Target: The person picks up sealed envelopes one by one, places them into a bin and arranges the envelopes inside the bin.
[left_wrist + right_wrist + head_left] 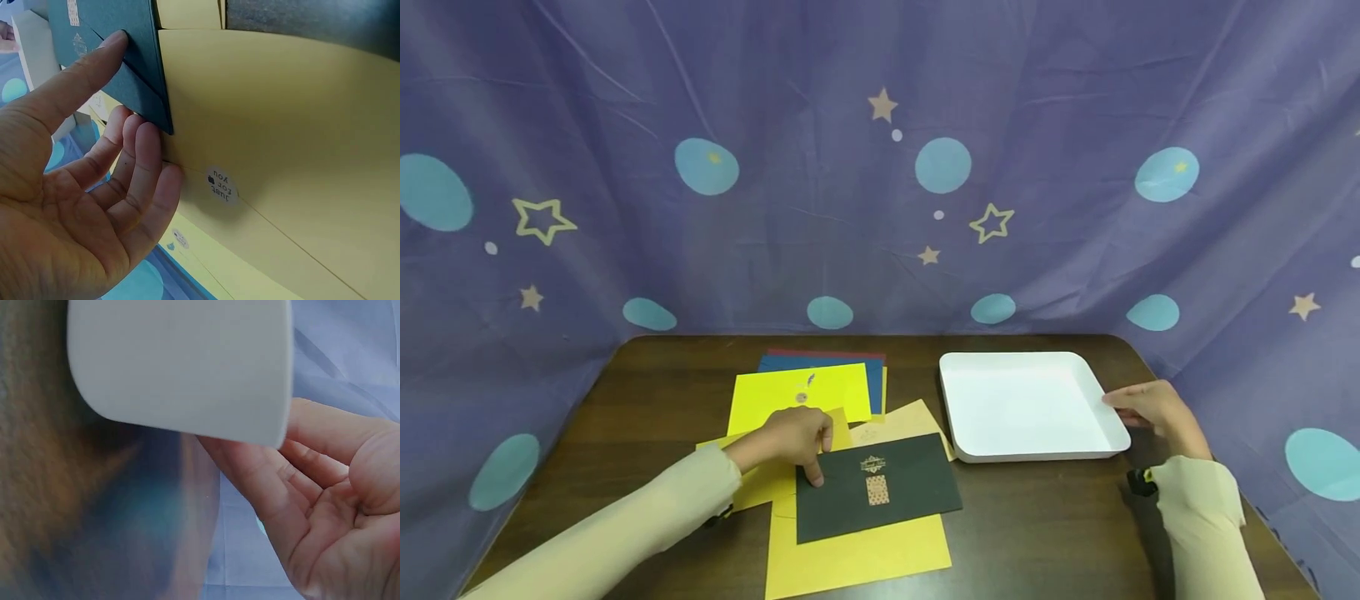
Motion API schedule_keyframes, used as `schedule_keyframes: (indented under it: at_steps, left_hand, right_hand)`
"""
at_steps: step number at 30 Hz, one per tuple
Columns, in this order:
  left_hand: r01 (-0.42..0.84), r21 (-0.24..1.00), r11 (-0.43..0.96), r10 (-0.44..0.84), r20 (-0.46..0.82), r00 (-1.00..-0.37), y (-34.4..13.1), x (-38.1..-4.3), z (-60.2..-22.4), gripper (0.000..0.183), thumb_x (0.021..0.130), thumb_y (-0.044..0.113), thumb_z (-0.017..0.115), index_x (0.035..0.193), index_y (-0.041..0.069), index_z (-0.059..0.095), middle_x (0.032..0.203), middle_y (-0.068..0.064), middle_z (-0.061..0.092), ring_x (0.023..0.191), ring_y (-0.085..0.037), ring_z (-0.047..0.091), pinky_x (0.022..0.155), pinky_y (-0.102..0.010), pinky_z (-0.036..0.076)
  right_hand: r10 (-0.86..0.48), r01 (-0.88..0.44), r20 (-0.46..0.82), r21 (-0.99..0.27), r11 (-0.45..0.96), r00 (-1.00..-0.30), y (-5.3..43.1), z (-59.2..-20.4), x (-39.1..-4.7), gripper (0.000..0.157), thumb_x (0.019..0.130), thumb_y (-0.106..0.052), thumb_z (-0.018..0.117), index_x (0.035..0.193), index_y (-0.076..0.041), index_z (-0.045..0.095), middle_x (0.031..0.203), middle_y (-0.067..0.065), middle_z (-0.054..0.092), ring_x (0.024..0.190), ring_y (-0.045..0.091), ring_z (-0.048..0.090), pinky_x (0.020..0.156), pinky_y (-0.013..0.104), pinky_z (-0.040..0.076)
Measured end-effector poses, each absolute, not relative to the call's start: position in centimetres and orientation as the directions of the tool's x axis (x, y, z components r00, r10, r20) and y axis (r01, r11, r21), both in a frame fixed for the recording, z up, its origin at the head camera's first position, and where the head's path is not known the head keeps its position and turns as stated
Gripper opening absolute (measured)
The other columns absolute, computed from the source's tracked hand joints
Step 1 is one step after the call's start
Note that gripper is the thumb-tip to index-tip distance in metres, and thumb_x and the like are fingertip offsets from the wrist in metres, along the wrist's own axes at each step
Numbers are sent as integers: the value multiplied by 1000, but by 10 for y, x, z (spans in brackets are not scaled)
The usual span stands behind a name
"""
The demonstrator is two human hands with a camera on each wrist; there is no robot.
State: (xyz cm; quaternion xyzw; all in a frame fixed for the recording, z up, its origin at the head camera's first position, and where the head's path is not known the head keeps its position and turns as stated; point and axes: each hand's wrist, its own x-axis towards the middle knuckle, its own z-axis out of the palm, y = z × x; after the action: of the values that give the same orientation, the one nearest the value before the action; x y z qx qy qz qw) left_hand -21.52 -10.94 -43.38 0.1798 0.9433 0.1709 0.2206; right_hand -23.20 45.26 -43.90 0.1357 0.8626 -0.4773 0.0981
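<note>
Brown table (1037,525); green envelope (917,483) pinched near corner by left fingers (148,147).

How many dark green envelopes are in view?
1: the dark green envelope lies over a large yellow envelope, with the left hand pinching its left end. Any others underneath would be hidden.
</note>
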Motion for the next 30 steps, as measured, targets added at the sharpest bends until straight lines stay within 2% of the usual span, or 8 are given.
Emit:
schedule_keyframes:
  at_steps: [5, 12, 24, 30]
  left_hand:
    - [252, 416, 874, 410, -353, -841, -111, -215, -434, 43, 60, 20, 100, 83, 14, 64, 71, -1, 55, 64, -17, 50, 58, -29, 36]
    - [262, 435, 861, 430, -351, -832, -113, -216, -431, 42, 61, 18, 100, 85, 13, 65, 69, -1, 55, 62, -16, 49, 57, -29, 35]
    - [260, 448, 855, 438, -358, -824, -113, -219, -434, 43, 61, 18, 99, 86, 13, 65, 70, 0, 56, 61, -16, 51, 57, -29, 36]
    - [250, 456, 854, 435, -364, -824, -112, -221, -436, 43, 61, 18, 99, 85, 14, 64, 68, 0, 56, 61, -16, 50, 57, -29, 35]
  right_hand:
    - [99, 288, -283, -778, 559, -954, 452, -437, -237, 35, 91, -12, 76, 110, 17, 70, 89, 0, 75, 71, 6, 71, 68, 28, 63]
    - [25, 153, -181, -745, 649, -983, 453, -438, -240, 33, 93, -8, 74, 111, 19, 69, 98, 16, 76, 72, 8, 72, 71, 34, 64]
    - [30, 164, -187, -761, 627, -982, 456, -439, -238, 37, 94, -11, 74, 114, 20, 67, 98, 10, 76, 74, 5, 71, 72, 30, 64]
    - [35, 167, -184, -777, 607, -982, 459, -443, -237, 43, 94, -14, 75, 117, 21, 65, 105, 20, 75, 75, 5, 72, 73, 30, 64]
